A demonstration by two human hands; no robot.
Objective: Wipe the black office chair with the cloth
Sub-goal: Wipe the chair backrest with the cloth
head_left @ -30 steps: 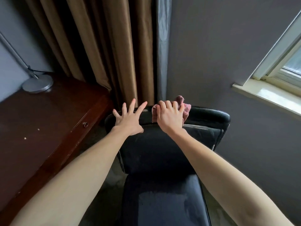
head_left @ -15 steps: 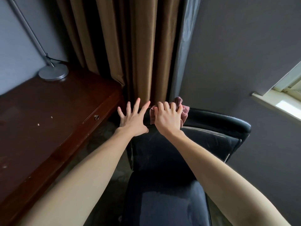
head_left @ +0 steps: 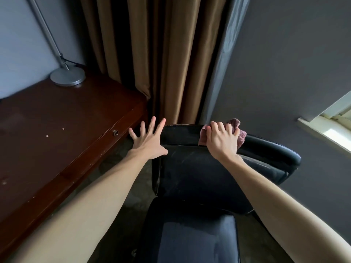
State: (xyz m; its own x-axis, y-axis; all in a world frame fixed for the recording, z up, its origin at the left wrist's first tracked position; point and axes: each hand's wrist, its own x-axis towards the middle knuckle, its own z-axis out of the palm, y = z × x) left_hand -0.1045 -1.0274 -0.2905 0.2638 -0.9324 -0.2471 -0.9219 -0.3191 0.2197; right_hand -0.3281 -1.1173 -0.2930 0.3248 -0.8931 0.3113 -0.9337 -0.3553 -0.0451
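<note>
The black office chair [head_left: 193, 171] faces me, its backrest top running from centre to the right. A crumpled pink cloth [head_left: 241, 132] lies on that top edge, and my right hand [head_left: 222, 141] presses on it with curled fingers gripping the fabric. My left hand [head_left: 149, 142] is spread flat with straight fingers at the left end of the backrest top, its palm touching the chair's corner.
A dark wooden desk [head_left: 57, 133] stands left of the chair, with a lamp base [head_left: 67, 76] at its back. Brown curtains [head_left: 152, 54] hang behind the chair. A grey wall and a window sill [head_left: 326, 133] are to the right.
My right hand has slid the cloth to the right along the backrest top, away from my left hand. The view has shifted, so the chair sits further right.
</note>
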